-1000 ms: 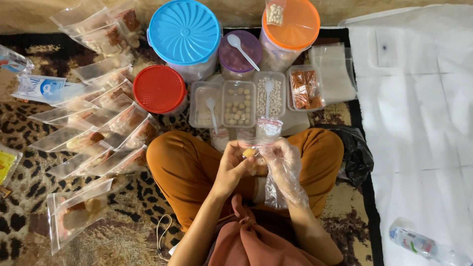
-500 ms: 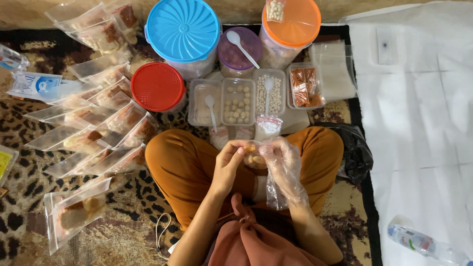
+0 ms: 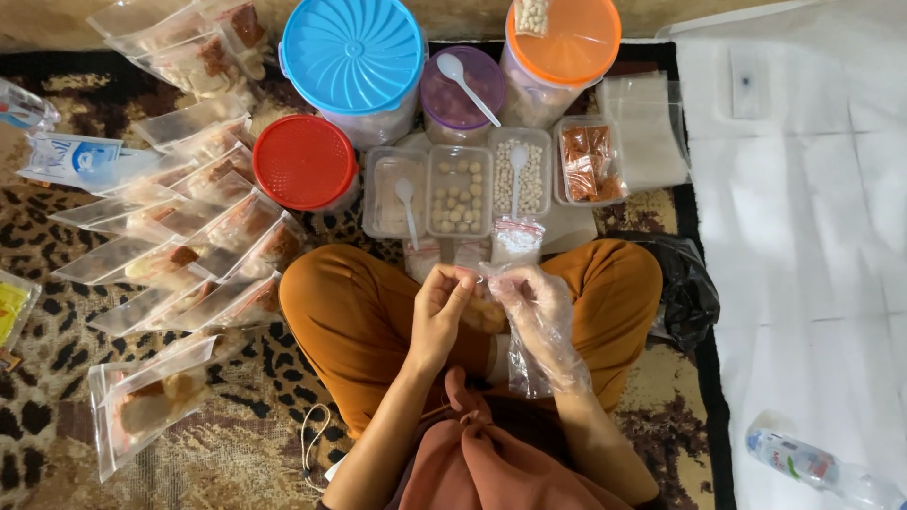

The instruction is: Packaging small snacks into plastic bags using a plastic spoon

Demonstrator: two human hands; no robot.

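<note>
I sit cross-legged in orange trousers. My left hand point(image 3: 436, 316) is bare and pinches the top edge of a small clear plastic bag point(image 3: 485, 304) with pale round snacks inside. My right hand point(image 3: 540, 316), covered by a loose clear plastic glove, grips the same bag from the other side. Both hands meet over my lap, just in front of a row of clear trays point(image 3: 458, 192) with round balls, white pellets and white spoons.
Filled clear packets point(image 3: 189, 246) fan out on the leopard-print rug at left. Blue-lidded point(image 3: 351, 57), red-lidded point(image 3: 305, 162), purple-lidded point(image 3: 460, 90) and orange-lidded point(image 3: 564, 42) tubs stand behind the trays. A black bag point(image 3: 685, 293), white cloth point(image 3: 803, 236) and a water bottle point(image 3: 812, 467) lie at right.
The bag has sunk slightly toward my lap and my fingers have shifted along its top edge. The view drifted a little; nothing else moved.
</note>
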